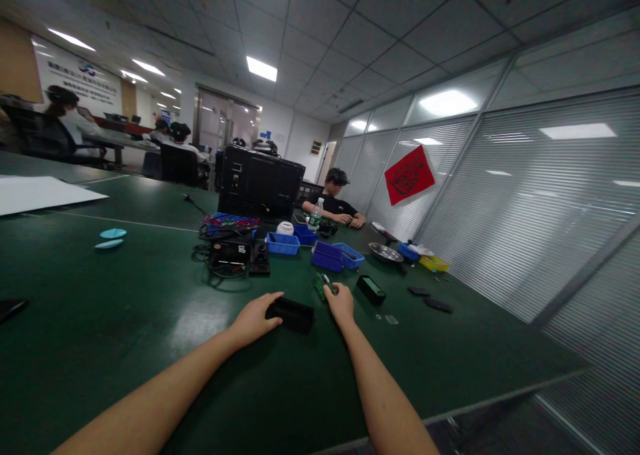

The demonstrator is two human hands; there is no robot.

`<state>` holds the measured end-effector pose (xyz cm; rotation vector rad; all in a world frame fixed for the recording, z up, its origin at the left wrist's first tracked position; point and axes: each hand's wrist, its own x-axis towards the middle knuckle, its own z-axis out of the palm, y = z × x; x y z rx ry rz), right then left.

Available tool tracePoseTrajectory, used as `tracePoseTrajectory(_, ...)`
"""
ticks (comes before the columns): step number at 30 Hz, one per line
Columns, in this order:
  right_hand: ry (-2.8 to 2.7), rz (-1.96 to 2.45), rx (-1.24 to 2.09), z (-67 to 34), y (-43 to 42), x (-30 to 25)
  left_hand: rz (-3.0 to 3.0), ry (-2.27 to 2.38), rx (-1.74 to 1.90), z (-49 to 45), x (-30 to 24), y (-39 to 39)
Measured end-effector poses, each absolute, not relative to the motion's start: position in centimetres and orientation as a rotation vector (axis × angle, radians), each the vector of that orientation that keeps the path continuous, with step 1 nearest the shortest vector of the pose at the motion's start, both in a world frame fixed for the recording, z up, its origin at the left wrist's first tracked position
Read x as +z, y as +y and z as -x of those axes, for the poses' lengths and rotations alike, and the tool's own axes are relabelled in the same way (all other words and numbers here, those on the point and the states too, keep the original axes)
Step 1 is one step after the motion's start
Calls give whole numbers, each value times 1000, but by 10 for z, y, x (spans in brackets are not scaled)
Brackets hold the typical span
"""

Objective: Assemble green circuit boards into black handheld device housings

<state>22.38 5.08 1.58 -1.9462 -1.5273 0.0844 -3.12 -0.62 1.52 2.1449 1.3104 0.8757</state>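
My left hand (259,319) is closed on the left end of a black rectangular case (294,315) resting on the green table. To its right, my right hand (341,303) grips a green circuit board (319,285) that carries small pale parts; the fingers cover its near edge. Just right of that hand stands a black open box with a green inside (371,289). Small clear pieces (391,319) lie on the tabletop nearby, and two flat black pieces (437,304) sit farther right.
Beyond my hands are a soldering station (229,255) with tangled cables, blue bins (283,243), a metal bowl (385,253) and a water bottle (316,215). A black monitor (261,183) stands behind them. Across the table sits a person (335,205). Light blue discs (113,233) lie at left.
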Motion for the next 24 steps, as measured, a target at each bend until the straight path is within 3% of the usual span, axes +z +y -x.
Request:
tracePoseTrajectory(5,-1550,1961,174,-230,51,19,-2146,1315,863,31,16,-7)
tracePoseTrajectory(17,-1579,2030,-90,-228,48,19,-2130,1333,893,31,11,-3)
tracePoseTrajectory(24,-1633,2084,-64,-235,49,25,-2137,1329,902,32,10,-3)
